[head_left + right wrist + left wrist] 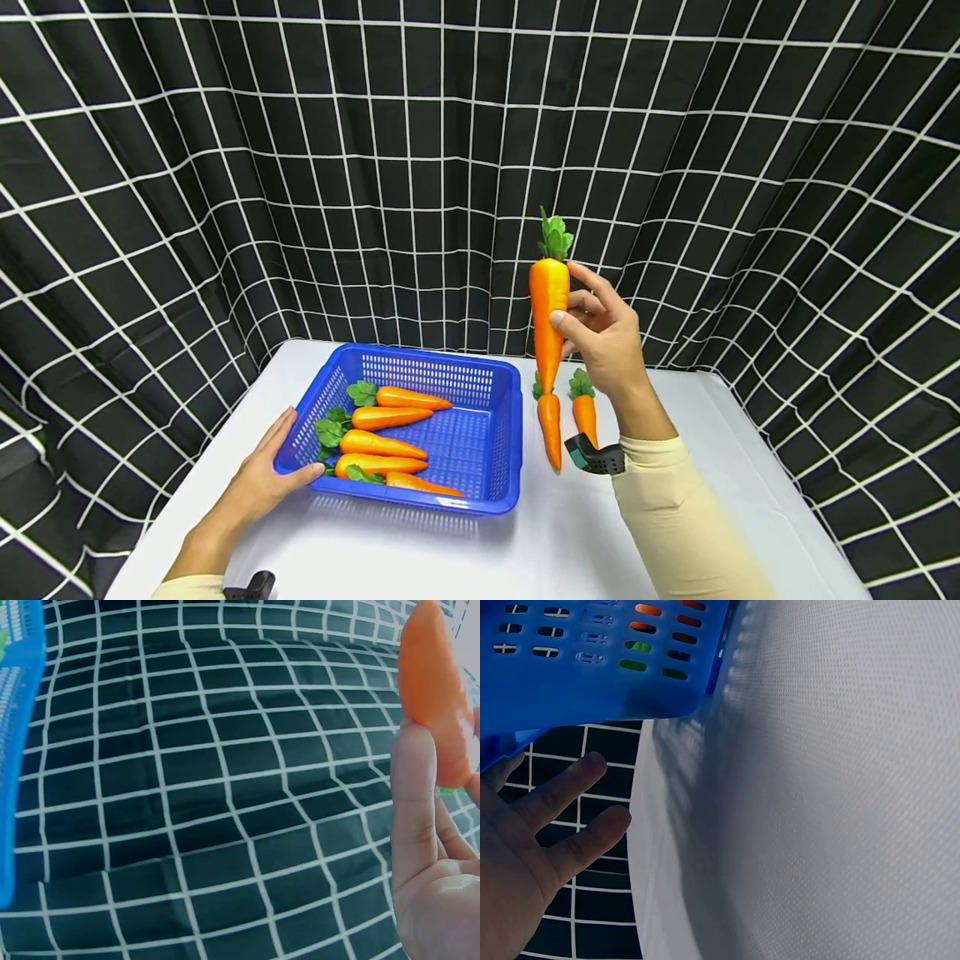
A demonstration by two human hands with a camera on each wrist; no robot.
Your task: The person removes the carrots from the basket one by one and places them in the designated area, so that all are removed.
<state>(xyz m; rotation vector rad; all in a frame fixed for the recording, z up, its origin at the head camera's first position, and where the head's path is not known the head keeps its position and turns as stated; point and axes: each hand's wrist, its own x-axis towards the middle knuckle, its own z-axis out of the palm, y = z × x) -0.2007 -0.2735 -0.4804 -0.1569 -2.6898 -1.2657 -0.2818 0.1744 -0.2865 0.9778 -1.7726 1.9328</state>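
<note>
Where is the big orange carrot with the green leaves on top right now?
In the head view, the big orange carrot is up in the air, held upright by the right hand, right of the blue plastic basket.

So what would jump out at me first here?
Probably the carrot held upright in the air by the right hand, leaves on top, against the black grid curtain. Next, the blue basket on the white table, five carrots lying inside, with the left hand at its near left corner.

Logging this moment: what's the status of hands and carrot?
Right hand holds carrot upright, raised. Left hand rests flat against blue basket. Nothing blocking.
</note>
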